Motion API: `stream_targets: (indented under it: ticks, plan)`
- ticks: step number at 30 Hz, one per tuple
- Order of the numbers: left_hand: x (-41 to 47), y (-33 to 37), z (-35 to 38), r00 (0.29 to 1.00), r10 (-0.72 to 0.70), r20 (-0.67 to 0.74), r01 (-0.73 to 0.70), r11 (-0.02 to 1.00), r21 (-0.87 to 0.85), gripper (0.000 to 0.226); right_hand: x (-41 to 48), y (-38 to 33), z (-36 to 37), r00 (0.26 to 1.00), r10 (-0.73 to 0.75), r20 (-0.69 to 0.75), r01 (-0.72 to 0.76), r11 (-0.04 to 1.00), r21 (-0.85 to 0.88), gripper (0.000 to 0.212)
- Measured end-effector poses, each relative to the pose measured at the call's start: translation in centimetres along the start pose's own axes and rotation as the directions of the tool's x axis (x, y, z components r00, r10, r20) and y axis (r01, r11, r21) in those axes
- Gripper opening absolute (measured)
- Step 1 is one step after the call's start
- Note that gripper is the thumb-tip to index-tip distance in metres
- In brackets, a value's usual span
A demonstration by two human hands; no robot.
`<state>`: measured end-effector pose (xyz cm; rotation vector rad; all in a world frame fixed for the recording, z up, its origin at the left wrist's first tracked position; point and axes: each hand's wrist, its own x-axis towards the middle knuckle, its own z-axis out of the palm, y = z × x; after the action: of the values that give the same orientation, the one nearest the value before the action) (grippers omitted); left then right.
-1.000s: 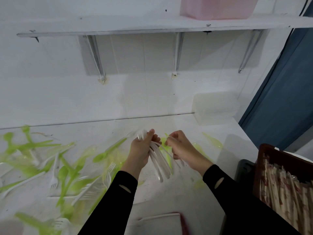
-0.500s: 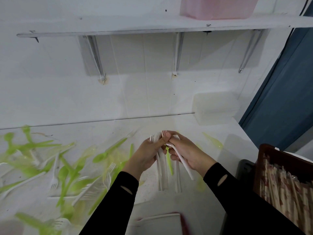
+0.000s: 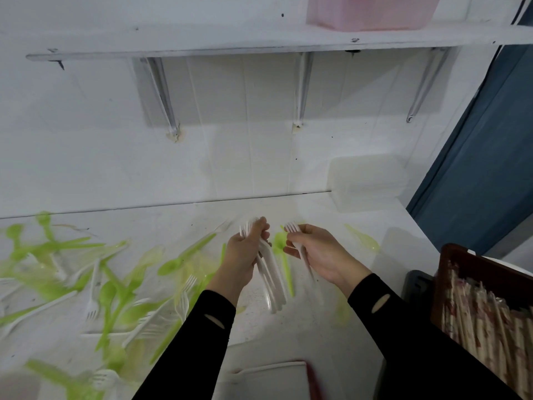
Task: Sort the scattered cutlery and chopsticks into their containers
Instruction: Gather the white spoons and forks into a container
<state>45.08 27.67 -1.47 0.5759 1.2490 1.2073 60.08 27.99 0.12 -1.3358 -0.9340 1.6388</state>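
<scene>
Nearest, at the bottom edge, sits a white tray, and to the right a brown crate packed with wrapped chopsticks. Above the table, the left hand grips a bundle of white forks, tines up, while the right hand pinches a single fork just beside it. The step looks like gathering white forks into one stack; next, the single fork needs lining up with the bundle, tines matching. Farther left, green spoons and loose forks lie scattered. Against the wall stands a clear box.
</scene>
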Motion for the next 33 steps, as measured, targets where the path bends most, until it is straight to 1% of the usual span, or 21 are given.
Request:
stream_targets:
  ticks: [3, 4, 7, 8, 9, 11, 13, 14, 16, 18, 19, 21, 24, 26, 28, 30, 33]
  plan:
    - [-0.3, 0.0, 0.1, 0.998, 0.004, 0.062, 0.001, 0.997, -0.079, 0.028, 0.0, 0.2, -0.2, 0.998, -0.026, 0.049, 0.03, 0.997, -0.07, 0.017]
    - [-0.4, 0.1, 0.1, 0.997, 0.0, 0.077, 0.005, 0.998, -0.062, 0.03, 0.0, 0.2, -0.2, 0.997, -0.028, 0.066, 0.031, 0.998, -0.048, 0.019]
    - [-0.7, 0.1, 0.2, 0.989, 0.03, 0.145, -0.044, 0.994, 0.095, 0.04, 0.0, 0.3, -0.2, 0.998, -0.02, 0.064, 0.015, 0.997, 0.081, 0.04]
    - [-0.8, 0.1, 0.2, 0.983, 0.038, 0.178, -0.062, 0.989, 0.133, 0.04, -0.1, 0.2, -0.2, 0.998, -0.017, 0.061, 0.012, 0.996, 0.089, 0.041]
    - [-0.8, 0.1, 0.2, 0.978, 0.028, 0.204, -0.06, 0.986, 0.152, 0.04, -0.3, 0.2, -0.2, 0.997, -0.029, 0.071, 0.024, 0.997, 0.073, 0.037]
    - [-0.7, 0.0, 0.3, 0.977, 0.001, 0.213, -0.037, 0.986, 0.165, 0.045, -0.6, 0.3, -0.1, 0.994, -0.067, 0.084, 0.066, 0.998, 0.025, 0.026]
    - [-0.4, -0.2, 0.1, 0.984, -0.012, 0.178, -0.017, 0.987, 0.16, 0.052, -0.7, 0.5, 0.3, 0.993, -0.093, 0.076, 0.093, 0.996, -0.005, 0.029]
    - [-0.2, -0.3, 0.0, 0.989, -0.011, 0.148, -0.011, 0.989, 0.147, 0.051, -0.8, 0.6, 0.5, 0.991, -0.102, 0.085, 0.106, 0.993, -0.05, 0.029]
    - [0.1, -0.4, -0.3, 0.997, 0.0, 0.074, -0.01, 0.991, 0.134, 0.044, -0.9, 0.8, 0.9, 0.985, -0.093, 0.146, 0.123, 0.969, -0.214, 0.027]
    - [0.5, -0.4, -0.5, 0.999, 0.032, 0.026, -0.035, 0.993, 0.111, 0.039, -1.0, 0.9, 1.2, 0.972, -0.027, 0.234, 0.101, 0.945, -0.312, 0.028]
    - [0.6, -0.4, -0.5, 0.999, 0.047, 0.012, -0.048, 0.995, 0.084, 0.036, -1.2, 1.0, 1.3, 0.96, -0.001, 0.281, 0.096, 0.941, -0.325, 0.031]
    - [0.7, -0.2, -0.4, 0.999, 0.054, 0.002, -0.054, 0.999, -0.004, 0.031, -1.5, 1.2, 1.5, 0.926, 0.005, 0.377, 0.129, 0.935, -0.331, 0.042]
    - [0.3, 0.0, -0.1, 0.999, 0.041, 0.009, -0.039, 0.992, -0.122, 0.03, -1.9, 1.7, 1.9, 0.888, -0.049, 0.458, 0.225, 0.914, -0.338, 0.06]
    - [0.2, 0.0, 0.0, 0.999, 0.039, -0.026, -0.042, 0.993, -0.107, 0.037, -1.9, 2.0, 2.1, 0.888, -0.104, 0.448, 0.287, 0.886, -0.363, 0.064]
    - [0.1, 0.1, 0.1, 0.995, 0.045, -0.086, -0.049, 0.998, -0.047, 0.044, -1.7, 2.4, 2.2, 0.895, -0.164, 0.415, 0.343, 0.846, -0.407, 0.066]
    - [0.1, 0.1, 0.1, 0.991, 0.043, -0.127, -0.043, 0.999, 0.002, 0.048, -1.5, 2.6, 2.3, 0.9, -0.2, 0.388, 0.369, 0.823, -0.432, 0.067]
    - [0.3, 0.1, -0.1, 0.991, 0.021, -0.13, -0.012, 0.998, 0.065, 0.058, -1.5, 3.0, 2.4, 0.908, -0.241, 0.343, 0.385, 0.802, -0.456, 0.063]
